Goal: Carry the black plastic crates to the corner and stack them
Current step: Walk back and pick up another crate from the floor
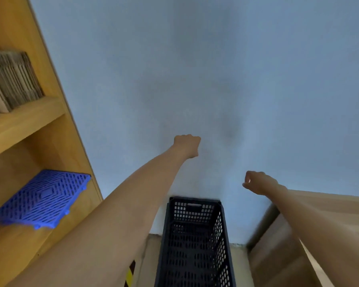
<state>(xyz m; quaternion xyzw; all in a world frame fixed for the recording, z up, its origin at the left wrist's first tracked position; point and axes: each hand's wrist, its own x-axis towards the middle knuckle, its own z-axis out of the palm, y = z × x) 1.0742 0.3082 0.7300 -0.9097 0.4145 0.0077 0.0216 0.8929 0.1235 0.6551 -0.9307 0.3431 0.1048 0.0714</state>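
Note:
A black perforated plastic crate [195, 243] stands on the floor against the pale blue wall, at the bottom middle of the head view. It looks tall, so it may be a stack, but I cannot tell the layers apart. Both arms reach forward above it. My left hand [187, 145] is raised in front of the wall with its fingers curled into a fist, holding nothing. My right hand [257, 182] hovers to the right of the crate, fingers curled with a small gap by the thumb, also holding nothing. Neither hand touches the crate.
A wooden shelf unit [29, 129] fills the left side, holding a blue plastic grid mat [42, 199] and stacked cardboard [13, 81]. A brown cardboard box [282, 251] stands right of the crate. Yellow-black tape [130, 274] marks the floor.

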